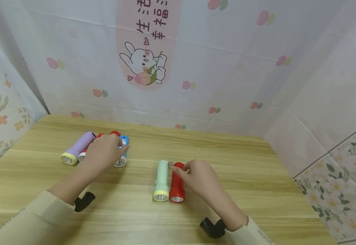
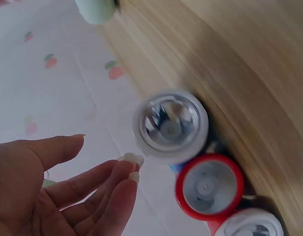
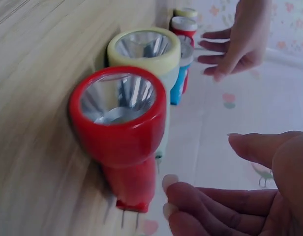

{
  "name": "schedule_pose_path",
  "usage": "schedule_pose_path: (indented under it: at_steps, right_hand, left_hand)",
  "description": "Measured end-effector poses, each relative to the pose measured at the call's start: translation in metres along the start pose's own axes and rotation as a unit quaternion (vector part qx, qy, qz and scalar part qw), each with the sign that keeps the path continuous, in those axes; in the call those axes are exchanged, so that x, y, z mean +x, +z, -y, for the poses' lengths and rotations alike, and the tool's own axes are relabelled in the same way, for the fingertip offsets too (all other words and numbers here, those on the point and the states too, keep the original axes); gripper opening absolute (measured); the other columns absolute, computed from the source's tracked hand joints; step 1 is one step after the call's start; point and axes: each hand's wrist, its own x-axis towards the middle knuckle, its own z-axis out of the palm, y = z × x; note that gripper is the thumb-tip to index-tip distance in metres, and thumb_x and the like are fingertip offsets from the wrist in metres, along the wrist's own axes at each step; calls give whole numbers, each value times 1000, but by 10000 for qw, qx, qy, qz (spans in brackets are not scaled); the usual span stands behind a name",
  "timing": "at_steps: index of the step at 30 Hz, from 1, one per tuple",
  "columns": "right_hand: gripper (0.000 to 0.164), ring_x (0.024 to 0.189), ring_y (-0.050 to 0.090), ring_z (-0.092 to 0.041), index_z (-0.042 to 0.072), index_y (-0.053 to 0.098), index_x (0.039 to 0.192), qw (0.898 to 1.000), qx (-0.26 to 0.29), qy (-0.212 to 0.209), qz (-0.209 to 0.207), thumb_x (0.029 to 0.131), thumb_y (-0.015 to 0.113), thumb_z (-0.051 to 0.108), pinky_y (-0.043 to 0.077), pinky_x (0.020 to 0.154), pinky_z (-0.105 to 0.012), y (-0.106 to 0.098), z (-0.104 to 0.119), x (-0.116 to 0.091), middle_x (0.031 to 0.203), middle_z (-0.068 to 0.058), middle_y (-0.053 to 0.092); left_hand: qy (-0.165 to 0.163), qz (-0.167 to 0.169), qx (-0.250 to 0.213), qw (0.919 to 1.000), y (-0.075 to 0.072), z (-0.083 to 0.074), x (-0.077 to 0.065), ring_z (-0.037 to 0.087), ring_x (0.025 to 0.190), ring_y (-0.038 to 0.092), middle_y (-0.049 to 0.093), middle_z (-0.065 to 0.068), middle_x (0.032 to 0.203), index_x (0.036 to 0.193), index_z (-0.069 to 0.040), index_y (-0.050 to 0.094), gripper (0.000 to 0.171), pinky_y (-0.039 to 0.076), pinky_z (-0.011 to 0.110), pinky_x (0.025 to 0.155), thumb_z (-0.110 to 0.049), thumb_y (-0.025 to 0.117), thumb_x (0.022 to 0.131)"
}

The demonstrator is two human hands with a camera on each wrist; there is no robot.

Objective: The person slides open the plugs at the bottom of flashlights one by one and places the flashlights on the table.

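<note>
My left hand [image 1: 101, 154] is over a row of flashlights at the left, its fingers loosely bent and holding nothing. Nearest to it is a blue flashlight [image 1: 124, 139] with a white head. A red-rimmed flashlight [image 2: 240, 184] and a white-rimmed red flashlight [image 1: 82, 156] lie beside that, partly hidden by the hand. A purple flashlight [image 1: 80, 144] with a yellow rim ends the row. My right hand [image 1: 201, 178] is beside a red flashlight [image 1: 176, 185], thumb and fingers apart with nothing between them. Left of it lies a mint green flashlight [image 1: 162, 177] with a yellow rim.
All the flashlights lie on a wood-grain table [image 1: 128, 217], heads toward me. Metal plug prongs [image 1: 170, 163] show by the mint and red tails. A white printed cloth [image 1: 227, 68] hangs behind the table, with flowered cloth at both sides.
</note>
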Motion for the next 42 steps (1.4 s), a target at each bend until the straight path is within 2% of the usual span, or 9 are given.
schedule_pose_path:
  at_steps: [4,9,12,17,21,24,34,39,42]
  right_hand:
    - [34,48,35,-8,14,74,75,9995,86,-250,181,94,68,41,28,47,-21,-1,12,2,48,10,40]
    - [35,69,60,-8,11,78,90,9965,206,-676,448,95,67,43,50,62,-25,3,28,8,75,4,71]
    - [39,81,68,-12,7,79,100,9944,190,-846,609,95,67,45,57,71,-29,6,38,12,90,-2,77]
    - [45,80,70,-12,6,76,110,9905,308,-924,967,95,66,47,58,68,-28,12,55,20,96,-4,77]
    - [50,86,71,-14,6,73,117,9886,399,-899,1145,94,68,49,57,71,-27,21,65,27,100,-4,77]
    - [51,92,72,-17,5,72,121,9878,429,-916,1182,93,68,48,58,75,-28,26,72,32,101,-5,77]
    - [53,90,71,-14,5,70,124,9898,116,-715,1225,94,66,49,57,71,-26,41,90,52,107,-5,77]
    - [55,100,71,-17,3,71,123,9911,-51,-571,1203,94,66,50,58,79,-29,51,94,63,119,-8,75]
    - [48,80,66,-14,3,74,101,9918,-19,-519,1170,94,67,50,53,68,-25,56,95,68,96,-5,74]
  left_hand:
    - [-53,96,-80,9999,-1,6,6,11,50,28,26,-4,55,56,-15,37,51,22,21,45,-26,63,98]
    - [-251,340,-9,9991,-3,12,17,16,55,41,35,-1,58,59,-13,44,46,29,25,48,-27,63,98]
    - [-410,494,25,9979,-4,14,23,19,58,46,36,0,60,61,-12,45,44,33,28,50,-28,62,98]
    - [-568,650,82,9962,-5,14,30,23,60,52,40,2,62,65,-10,47,41,38,30,50,-28,62,98]
    - [-531,719,301,9955,-1,15,34,26,68,56,57,11,75,86,-1,63,29,45,34,54,-27,63,98]
    - [-443,765,425,9952,0,15,37,26,71,56,62,15,84,99,4,65,27,47,36,56,-23,64,97]
    - [-400,966,379,9938,-3,13,52,25,70,57,60,13,83,94,4,63,26,48,31,59,-21,66,96]
    - [-297,945,456,9940,2,13,57,25,71,54,58,11,82,92,3,62,20,46,33,59,-17,63,94]
    - [-293,898,545,9940,6,11,59,25,72,53,58,12,83,92,3,62,17,47,36,60,-15,61,92]
